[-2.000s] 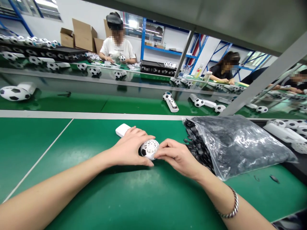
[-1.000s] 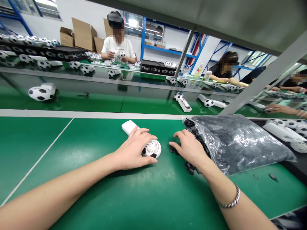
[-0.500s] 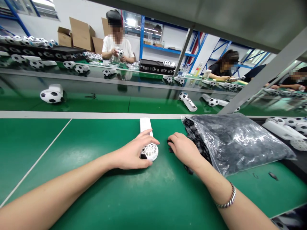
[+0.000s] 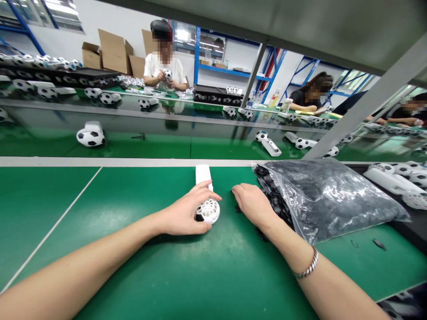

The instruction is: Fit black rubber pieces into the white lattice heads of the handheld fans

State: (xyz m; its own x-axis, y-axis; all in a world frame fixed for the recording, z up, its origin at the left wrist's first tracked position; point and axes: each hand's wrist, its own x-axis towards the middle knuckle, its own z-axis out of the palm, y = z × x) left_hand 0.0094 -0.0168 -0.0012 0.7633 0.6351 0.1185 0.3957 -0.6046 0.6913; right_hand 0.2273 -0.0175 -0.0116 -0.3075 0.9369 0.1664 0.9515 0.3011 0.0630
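Note:
A white handheld fan (image 4: 209, 210) with a round, soccer-patterned head lies on the green table, its grille facing up and its handle pointing away from me. My left hand (image 4: 187, 211) curves around the head from the left, thumb at the near edge and fingers across the top; the hand covers part of it. To the right, my right hand (image 4: 251, 202) is low over the table with its fingertips pinched together. Whatever they hold is hidden. A small black piece (image 4: 238, 209) lies just below those fingers, beside black pieces (image 4: 275, 195) spilling from a clear plastic bag (image 4: 336, 200).
Beyond the pale ledge (image 4: 143, 162), a conveyor carries several soccer-patterned fans, one of them a nearby fan (image 4: 90, 134). More fans (image 4: 396, 178) sit in a black tray at right. A slanted metal post (image 4: 360, 102) stands ahead. Co-workers sit across the line.
My right hand has shifted slightly left, and the black piece seen at its fingertips no longer shows. Fans on the near conveyor have moved right. My left hand stays on the fan.

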